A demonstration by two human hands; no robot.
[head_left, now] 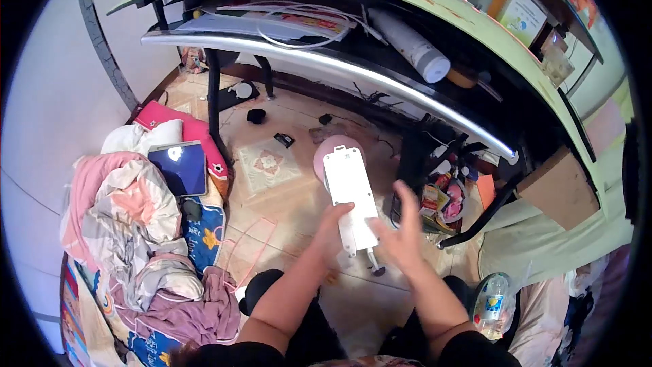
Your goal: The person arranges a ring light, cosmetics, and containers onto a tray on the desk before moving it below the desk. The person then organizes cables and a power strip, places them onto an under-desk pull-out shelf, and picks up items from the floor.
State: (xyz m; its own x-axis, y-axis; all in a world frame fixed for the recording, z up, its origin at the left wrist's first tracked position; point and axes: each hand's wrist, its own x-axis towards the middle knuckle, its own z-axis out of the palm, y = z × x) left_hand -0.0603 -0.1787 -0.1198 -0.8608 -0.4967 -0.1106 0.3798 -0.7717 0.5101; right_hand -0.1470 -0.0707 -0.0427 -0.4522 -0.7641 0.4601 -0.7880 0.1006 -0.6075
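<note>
A long white plastic device with small screws along its edges is held above the floor between my knees. My left hand grips its lower left side, with the thumb lying on the face. On the right side, my right hand has its fingers raised and spread, and its thumb is near or touching the device's lower edge. A short stem with a dark end sticks out at the bottom. Behind the top of the device a round pink piece shows; whether it is joined on is hidden.
A desk with a metal-edged shelf spans the front, holding cables and a white cylinder. Bedding and a blue tablet-like item lie at left. At right are a bin of packets, a cardboard piece and a plastic bottle.
</note>
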